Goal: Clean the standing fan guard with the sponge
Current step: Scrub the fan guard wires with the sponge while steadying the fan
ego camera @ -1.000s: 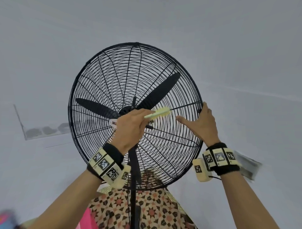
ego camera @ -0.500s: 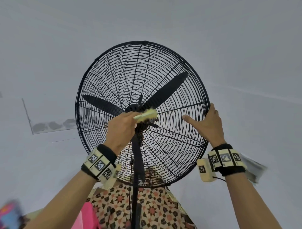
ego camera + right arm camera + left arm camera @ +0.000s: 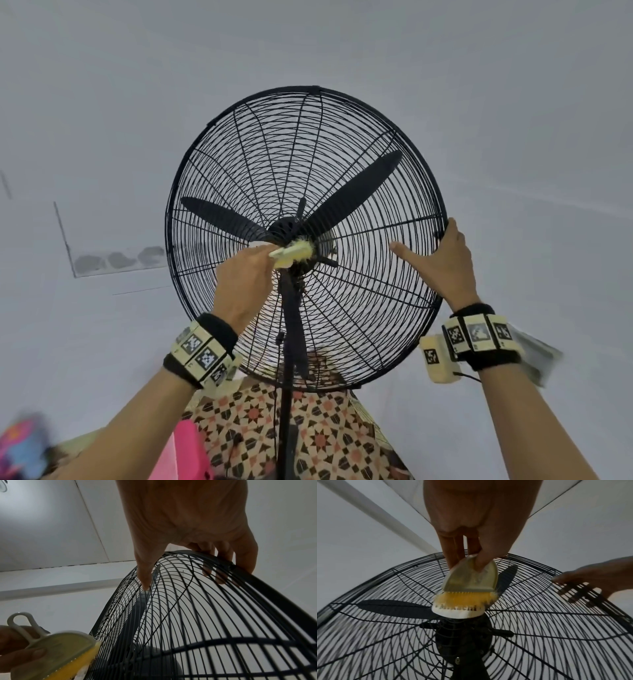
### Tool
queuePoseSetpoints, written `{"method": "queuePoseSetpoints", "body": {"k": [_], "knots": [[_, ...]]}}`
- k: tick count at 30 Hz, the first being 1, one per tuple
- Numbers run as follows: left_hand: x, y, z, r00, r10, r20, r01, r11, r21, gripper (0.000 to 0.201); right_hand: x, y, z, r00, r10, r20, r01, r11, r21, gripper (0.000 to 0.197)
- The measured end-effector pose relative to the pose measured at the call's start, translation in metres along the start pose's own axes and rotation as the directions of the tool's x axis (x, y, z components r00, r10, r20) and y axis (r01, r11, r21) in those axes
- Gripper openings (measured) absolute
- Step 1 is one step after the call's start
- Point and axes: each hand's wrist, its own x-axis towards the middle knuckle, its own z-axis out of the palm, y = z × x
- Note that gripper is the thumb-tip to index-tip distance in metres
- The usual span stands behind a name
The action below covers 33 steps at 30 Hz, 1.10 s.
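Plain pale grey wall (image 3: 102, 102) all around, with a patch of darker smudges low on the left, and a patterned cloth (image 3: 308, 428) in cream, black and rust-red star tiles down near the pole (image 3: 289, 359).

The standing fan guard (image 3: 342, 144) is black wire: thin concentric rings crossed by straight radial spokes, inside a thicker round rim. 3 long black blades (image 3: 356, 192) sit behind it, matte and paddle-shaped. At the hub there's a round white badge (image 3: 457, 613) with lettering punched through it. It starts with something like "Mi" and ends in "i", but it's too blurry to read properly.

The sponge (image 3: 465, 597) is yellow and fuzzy-looking, fixed under a pale, smooth half-round plastic holder with a small loop at the back, visible in the right wrist view. It's pressed on the wires right at the centre hub, touching the badge. The left hand (image 3: 245, 284) pinches that holder, fingers on top and thumb below.

The right hand (image 3: 445, 260) is over on the right edge of the guard, fingers curled round the rim and the thumb stretched out flat across the wires.

Both wrists wear black bands with 3 or so cream blocks printed with black-and-white square codes.
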Motion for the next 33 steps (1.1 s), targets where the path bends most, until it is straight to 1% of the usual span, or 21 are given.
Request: {"method": "queuePoseSetpoints", "body": {"k": [2, 5, 7, 9, 11, 12, 14, 17, 18, 20, 22, 23, 24, 25, 26, 27, 28, 29, 30, 31, 33], "knots": [[-0.001, -0.007, -0.007, 1.000, -0.005, -0.027, 0.006, 1.000, 0.009, 0.021, 0.000, -0.003, 0.001, 1.000, -0.001, -0.001, 0.001, 1.000, -0.014, 0.134], [0.002, -0.001, -0.015, 0.991, 0.099, -0.089, -0.100, 0.995, -0.001, 0.019, 0.000, -0.009, 0.003, 1.000, -0.003, 0.009, 0.004, 1.000, -0.025, 0.134], [0.000, 0.002, -0.015, 0.989, 0.129, -0.070, -0.130, 0.991, -0.011, 0.019, 0.000, -0.012, 0.004, 1.000, -0.004, 0.008, 0.004, 1.000, -0.022, 0.135], [-0.002, -0.005, -0.014, 0.999, 0.044, -0.013, -0.044, 0.999, 0.009, 0.021, -0.002, -0.013, 0.004, 1.000, -0.002, 0.006, 0.002, 1.000, -0.026, 0.134], [-0.005, -0.014, -0.015, 0.998, -0.059, 0.021, 0.057, 0.995, 0.084, 0.025, -0.003, -0.013, 0.004, 1.000, -0.001, 0.001, 0.001, 1.000, -0.025, 0.133], [-0.006, -0.017, -0.017, 0.997, -0.071, 0.018, 0.069, 0.991, 0.118, 0.026, -0.003, -0.013, 0.004, 1.000, -0.001, -0.002, 0.001, 1.000, -0.023, 0.133], [-0.006, -0.016, -0.021, 0.999, -0.016, -0.029, 0.019, 0.992, 0.122, 0.026, -0.002, -0.013, 0.005, 1.000, 0.007, 0.005, -0.007, 1.000, -0.020, 0.133], [-0.005, -0.010, -0.017, 0.990, 0.109, -0.085, -0.108, 0.994, 0.014, 0.023, -0.002, -0.015, 0.006, 1.000, 0.013, 0.012, -0.013, 1.000, 0.001, 0.131], [-0.005, -0.009, -0.014, 0.993, 0.096, -0.062, -0.097, 0.995, -0.005, 0.023, -0.002, -0.015, 0.006, 1.000, 0.016, 0.010, -0.016, 1.000, 0.005, 0.131], [-0.007, -0.012, -0.008, 1.000, -0.023, 0.005, 0.023, 1.000, 0.010, 0.021, -0.003, -0.015, 0.006, 0.999, 0.028, 0.023, -0.028, 1.000, -0.002, 0.131], [-0.007, -0.019, -0.008, 0.994, -0.110, 0.003, 0.110, 0.994, 0.021, 0.018, -0.006, -0.016, 0.008, 0.999, 0.046, 0.005, -0.046, 0.999, -0.019, 0.129], [-0.006, -0.022, -0.009, 0.995, -0.098, -0.015, 0.099, 0.995, 0.034, 0.018, -0.009, -0.018, 0.011, 0.999, 0.025, -0.043, -0.027, 0.998, -0.050, 0.125], [-0.005, -0.023, -0.011, 0.998, -0.058, -0.030, 0.059, 0.998, 0.038, 0.018, -0.013, -0.021, 0.014, 0.992, -0.044, -0.116, 0.031, 0.994, -0.107, 0.118], [-0.004, -0.023, -0.013, 0.999, -0.006, -0.037, 0.007, 1.000, 0.017, 0.020, -0.017, -0.027, 0.019, 0.967, -0.169, -0.194, 0.134, 0.974, -0.181, 0.110], [-0.002, -0.020, -0.015, 0.998, 0.038, -0.040, -0.039, 0.999, -0.024, 0.022, -0.020, -0.034, 0.026, 0.913, -0.331, -0.239, 0.270, 0.929, -0.254, 0.102], [0.000, -0.016, -0.016, 0.997, 0.066, -0.044, -0.069, 0.995, -0.075, 0.023, -0.024, -0.042, 0.035, 0.837, -0.492, -0.240, 0.417, 0.857, -0.304, 0.094], [0.003, -0.011, -0.017, 0.996, 0.081, -0.041, -0.086, 0.988, -0.132, 0.024, -0.028, -0.052, 0.045, 0.760, -0.620, -0.195, 0.548, 0.772, -0.322, 0.087], [0.006, -0.006, -0.017, 0.995, 0.099, -0.027, -0.102, 0.977, -0.187, 0.024, -0.032, -0.061, 0.055, 0.697, -0.708, -0.116, 0.650, 0.692, -0.315, 0.081], [0.009, -0.001, -0.017, 0.992, 0.127, -0.003, -0.124, 0.964, -0.235, 0.025, -0.035, -0.069, 0.065, 0.654, -0.756, -0.025, 0.717, 0.630, -0.298, 0.074], [0.013, 0.003, -0.015, 0.986, 0.164, 0.022, -0.151, 0.949, -0.275, 0.026, -0.038, -0.074, 0.075, 0.628, -0.776, 0.054, 0.755, 0.590, -0.287, 0.065], [0.020, 0.002, -0.011, 0.967, 0.239, 0.091, -0.199, 0.928, -0.316, 0.026, -0.041, -0.074, 0.092, 0.620, -0.776, 0.114, 0.769, 0.572, -0.286, 0.041]]}}
